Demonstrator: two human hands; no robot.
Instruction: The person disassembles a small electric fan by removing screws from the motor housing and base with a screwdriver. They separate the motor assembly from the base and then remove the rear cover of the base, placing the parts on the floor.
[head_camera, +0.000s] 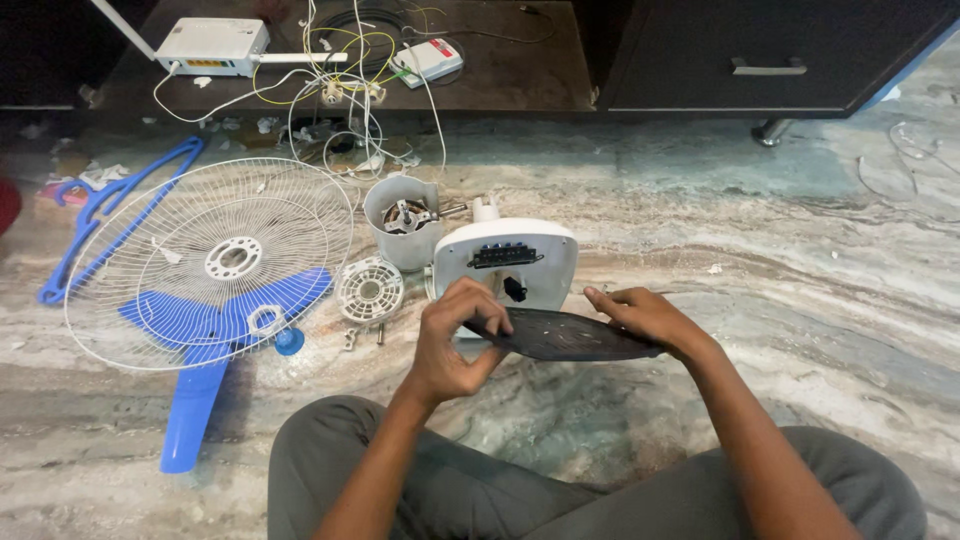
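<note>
Left hand (452, 340) and right hand (648, 318) grip opposite rims of a dark perforated plate (565, 335); white fan base (506, 262) just beyond, bare floor (760, 270) to the right

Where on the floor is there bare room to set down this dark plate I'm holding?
Bare marble floor lies right of the white housing, below the cabinet. Left is crowded: fan grille, blue blades, motor, wires.

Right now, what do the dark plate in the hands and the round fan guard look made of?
Dark plate: likely moulded plastic, matte dark grey, thin with a slight curve and dotted surface.
Fan guard: apparently wire, probably metal with a white coating; thin radial spokes show the floor through.
</note>
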